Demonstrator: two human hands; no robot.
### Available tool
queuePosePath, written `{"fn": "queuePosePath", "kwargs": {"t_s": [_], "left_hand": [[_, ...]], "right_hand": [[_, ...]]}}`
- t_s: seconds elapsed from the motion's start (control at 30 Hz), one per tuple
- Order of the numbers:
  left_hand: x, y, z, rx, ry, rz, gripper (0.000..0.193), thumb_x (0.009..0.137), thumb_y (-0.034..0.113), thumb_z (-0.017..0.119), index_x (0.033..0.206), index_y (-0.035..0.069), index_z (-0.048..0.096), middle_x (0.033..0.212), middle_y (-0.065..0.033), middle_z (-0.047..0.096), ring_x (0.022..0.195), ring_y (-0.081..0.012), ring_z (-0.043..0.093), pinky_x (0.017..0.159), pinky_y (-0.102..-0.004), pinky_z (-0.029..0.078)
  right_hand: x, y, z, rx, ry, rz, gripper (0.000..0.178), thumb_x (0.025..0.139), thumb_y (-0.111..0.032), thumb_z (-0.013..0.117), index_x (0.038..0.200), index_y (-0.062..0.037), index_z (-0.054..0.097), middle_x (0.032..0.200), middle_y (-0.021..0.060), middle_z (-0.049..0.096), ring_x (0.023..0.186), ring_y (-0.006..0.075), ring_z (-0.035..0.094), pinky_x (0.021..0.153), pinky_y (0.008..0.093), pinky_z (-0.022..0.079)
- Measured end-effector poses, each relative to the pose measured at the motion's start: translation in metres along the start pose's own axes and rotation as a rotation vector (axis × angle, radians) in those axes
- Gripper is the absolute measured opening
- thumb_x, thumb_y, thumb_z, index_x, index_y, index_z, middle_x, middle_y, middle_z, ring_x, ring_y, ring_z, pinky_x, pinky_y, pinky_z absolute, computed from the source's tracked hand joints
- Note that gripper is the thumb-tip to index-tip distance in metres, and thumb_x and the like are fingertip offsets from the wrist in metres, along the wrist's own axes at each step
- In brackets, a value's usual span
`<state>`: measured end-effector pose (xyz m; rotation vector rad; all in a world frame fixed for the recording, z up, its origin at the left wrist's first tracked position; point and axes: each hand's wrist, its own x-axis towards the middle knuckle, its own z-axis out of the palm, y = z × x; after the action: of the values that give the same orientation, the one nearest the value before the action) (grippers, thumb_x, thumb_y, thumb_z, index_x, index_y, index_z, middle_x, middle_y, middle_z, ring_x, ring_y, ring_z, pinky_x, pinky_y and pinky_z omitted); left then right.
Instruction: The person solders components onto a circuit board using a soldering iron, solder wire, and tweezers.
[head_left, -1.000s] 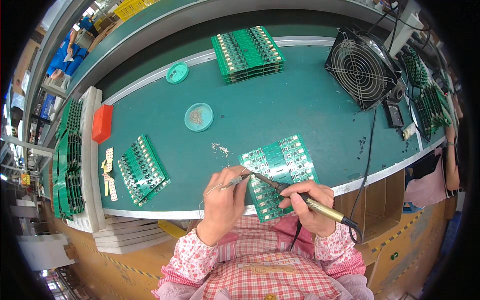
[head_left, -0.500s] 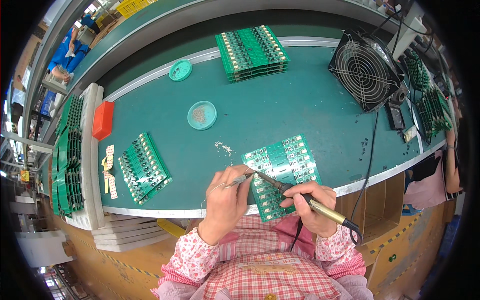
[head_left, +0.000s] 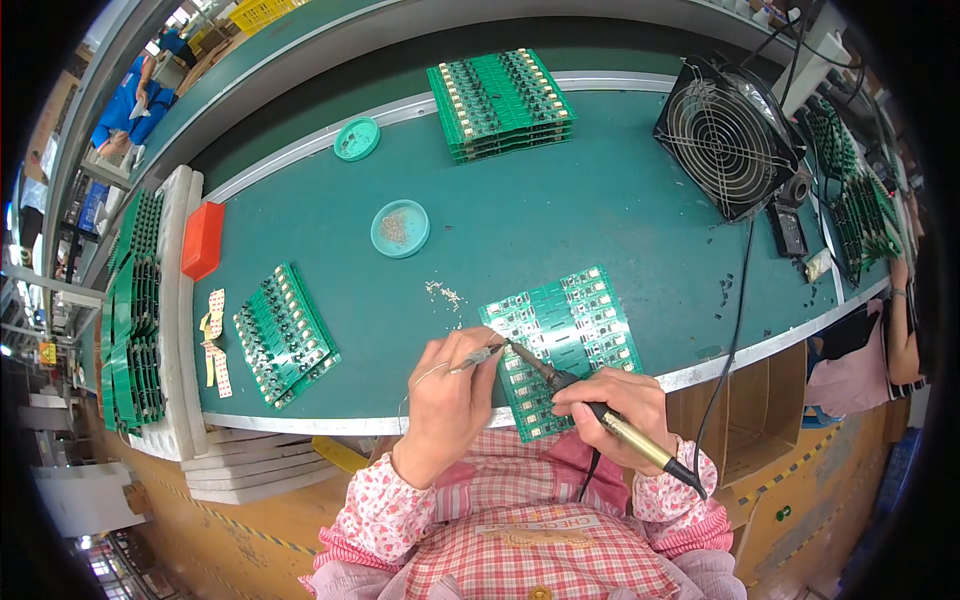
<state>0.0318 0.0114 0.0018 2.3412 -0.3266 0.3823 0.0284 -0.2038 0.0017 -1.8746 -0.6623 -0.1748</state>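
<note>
My left hand [head_left: 448, 398] is closed around a thin solder wire [head_left: 404, 408], which loops over its back. A slim grey pointed piece [head_left: 478, 357], perhaps tweezers, also shows between its fingers. My right hand [head_left: 625, 412] grips a soldering iron [head_left: 638, 440] with a gold-coloured handle. The iron's tip meets the left fingertips' area over the upper left part of a green circuit board [head_left: 563, 325]. That board lies at the table's near edge, partly overhanging it. My left fingers hide the exact contact point.
Loose small parts [head_left: 445, 296] lie left of the board, below a round teal dish [head_left: 400, 229] of components. Stacked boards stand at the back [head_left: 502, 105] and left [head_left: 285, 335]. A black fan [head_left: 730, 145] is back right; the iron's cord [head_left: 738, 330] crosses the right side.
My right hand has shifted slightly left and down, and the iron's handle now slopes more steeply. The iron's tip and my left hand stay at nearly the same spot on the board.
</note>
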Motion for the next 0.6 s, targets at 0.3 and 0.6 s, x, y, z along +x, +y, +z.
{"fn": "queuePosePath", "kwargs": {"t_s": [0.3, 0.6], "left_hand": [[0.0, 0.002, 0.001, 0.009, 0.001, 0.002, 0.018, 0.086, -0.003, 0.068, 0.103, 0.003, 0.066, 0.101, -0.0114, 0.069, 0.087, -0.0319, 0.066, 0.077, -0.0381, 0.051], [-0.002, -0.002, 0.002, -0.008, 0.014, 0.007, 0.02, 0.085, -0.005, 0.068, 0.103, 0.002, 0.065, 0.101, -0.0116, 0.069, 0.085, -0.0324, 0.065, 0.076, -0.0385, 0.051]], "right_hand": [[-0.008, -0.008, -0.007, 0.095, 0.179, 0.099, 0.007, 0.088, -0.003, 0.065, 0.095, -0.0013, 0.069, 0.071, 0.0087, 0.073, 0.064, 0.0184, 0.072, 0.06, 0.0294, 0.057], [-0.028, -0.008, -0.015, 0.083, 0.222, 0.179, 0.009, 0.09, -0.007, 0.063, 0.095, -0.0011, 0.068, 0.068, 0.0083, 0.072, 0.063, 0.0186, 0.071, 0.06, 0.0296, 0.056]]}}
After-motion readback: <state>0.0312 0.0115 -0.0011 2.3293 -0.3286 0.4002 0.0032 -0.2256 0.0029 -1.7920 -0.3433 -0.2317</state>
